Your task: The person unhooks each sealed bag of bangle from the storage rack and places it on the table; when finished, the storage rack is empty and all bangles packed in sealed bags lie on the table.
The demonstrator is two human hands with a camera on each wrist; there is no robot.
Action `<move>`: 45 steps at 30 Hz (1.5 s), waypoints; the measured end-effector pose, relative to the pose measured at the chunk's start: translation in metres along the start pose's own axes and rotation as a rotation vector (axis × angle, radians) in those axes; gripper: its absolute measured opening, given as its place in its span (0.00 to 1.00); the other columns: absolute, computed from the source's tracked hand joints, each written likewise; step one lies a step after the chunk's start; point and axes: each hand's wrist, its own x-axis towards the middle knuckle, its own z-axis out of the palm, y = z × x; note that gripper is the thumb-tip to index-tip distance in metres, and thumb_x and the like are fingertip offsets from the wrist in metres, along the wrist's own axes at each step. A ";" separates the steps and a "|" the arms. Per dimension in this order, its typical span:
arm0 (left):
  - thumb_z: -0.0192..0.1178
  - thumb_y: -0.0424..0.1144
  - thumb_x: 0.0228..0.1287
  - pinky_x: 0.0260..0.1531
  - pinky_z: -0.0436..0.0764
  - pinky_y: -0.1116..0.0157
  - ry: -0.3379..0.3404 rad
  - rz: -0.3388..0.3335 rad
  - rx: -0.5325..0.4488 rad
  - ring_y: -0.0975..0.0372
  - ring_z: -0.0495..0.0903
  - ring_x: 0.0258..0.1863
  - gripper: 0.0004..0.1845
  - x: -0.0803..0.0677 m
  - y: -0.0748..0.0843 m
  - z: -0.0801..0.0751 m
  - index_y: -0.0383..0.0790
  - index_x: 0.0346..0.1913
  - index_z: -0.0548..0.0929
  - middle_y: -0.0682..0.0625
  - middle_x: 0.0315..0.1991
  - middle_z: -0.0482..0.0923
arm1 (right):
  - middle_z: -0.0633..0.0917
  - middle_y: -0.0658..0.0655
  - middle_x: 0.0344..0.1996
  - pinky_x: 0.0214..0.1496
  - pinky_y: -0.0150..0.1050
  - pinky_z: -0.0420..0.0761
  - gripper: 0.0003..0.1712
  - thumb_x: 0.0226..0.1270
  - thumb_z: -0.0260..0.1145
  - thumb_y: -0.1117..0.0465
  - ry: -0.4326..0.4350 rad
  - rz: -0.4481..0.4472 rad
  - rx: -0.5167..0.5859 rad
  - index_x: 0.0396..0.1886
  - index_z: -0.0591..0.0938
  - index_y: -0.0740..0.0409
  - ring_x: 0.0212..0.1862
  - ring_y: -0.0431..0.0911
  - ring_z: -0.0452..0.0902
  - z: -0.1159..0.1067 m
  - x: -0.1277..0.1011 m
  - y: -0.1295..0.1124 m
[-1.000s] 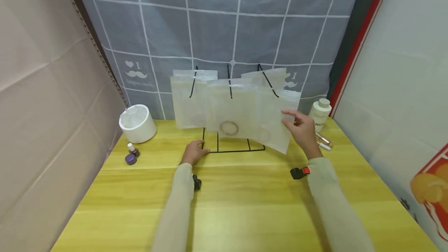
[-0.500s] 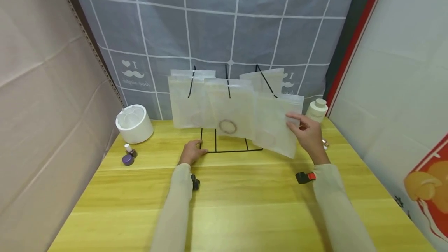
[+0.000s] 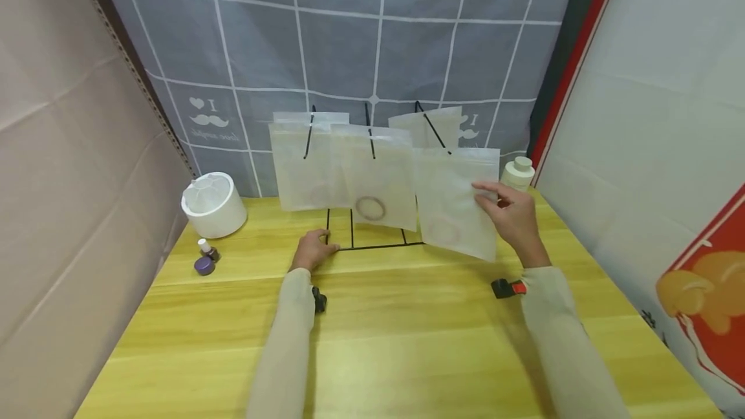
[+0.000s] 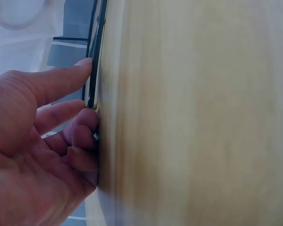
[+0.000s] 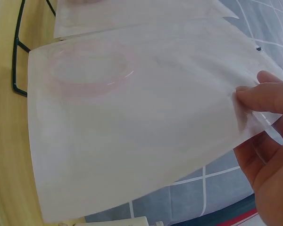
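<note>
Translucent white pouch (image 3: 456,202), faint ring visible inside, hangs tilted off black wire rack (image 3: 372,238) | rack upright near bench's rear edge, centre

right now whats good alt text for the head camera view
A person's right hand pinches a frosted plastic pouch holding a ring, hung at the right of a black wire rack, while the left hand steadies the rack's base. Two more pouches hang beside it on a yellow wooden table.
</note>
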 end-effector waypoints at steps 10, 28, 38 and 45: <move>0.68 0.42 0.67 0.69 0.67 0.43 -0.011 0.008 -0.019 0.41 0.64 0.73 0.31 0.003 0.000 0.012 0.37 0.70 0.74 0.36 0.72 0.68 | 0.90 0.59 0.34 0.25 0.22 0.67 0.17 0.53 0.73 0.81 -0.054 -0.103 -0.029 0.43 0.90 0.67 0.22 0.34 0.67 -0.037 -0.009 0.011; 0.66 0.42 0.68 0.70 0.65 0.42 -0.017 -0.001 -0.028 0.40 0.61 0.74 0.31 -0.001 0.003 0.001 0.37 0.71 0.73 0.36 0.73 0.65 | 0.86 0.48 0.36 0.36 0.33 0.81 0.20 0.71 0.68 0.62 -0.662 0.545 -0.094 0.61 0.82 0.56 0.35 0.42 0.77 -0.185 -0.051 0.069; 0.66 0.41 0.69 0.70 0.64 0.43 -0.021 -0.010 -0.054 0.41 0.60 0.74 0.31 -0.003 -0.003 -0.004 0.36 0.71 0.73 0.36 0.73 0.65 | 0.81 0.72 0.52 0.40 0.36 0.77 0.27 0.66 0.72 0.56 -0.843 0.649 -0.281 0.60 0.81 0.67 0.46 0.52 0.75 -0.176 -0.080 0.163; 0.66 0.41 0.68 0.70 0.65 0.43 -0.018 -0.018 -0.051 0.40 0.61 0.74 0.31 -0.002 -0.001 -0.005 0.36 0.71 0.73 0.35 0.73 0.66 | 0.77 0.79 0.55 0.45 0.45 0.74 0.25 0.64 0.72 0.58 -0.791 0.607 -0.387 0.57 0.82 0.69 0.51 0.66 0.72 -0.175 -0.088 0.189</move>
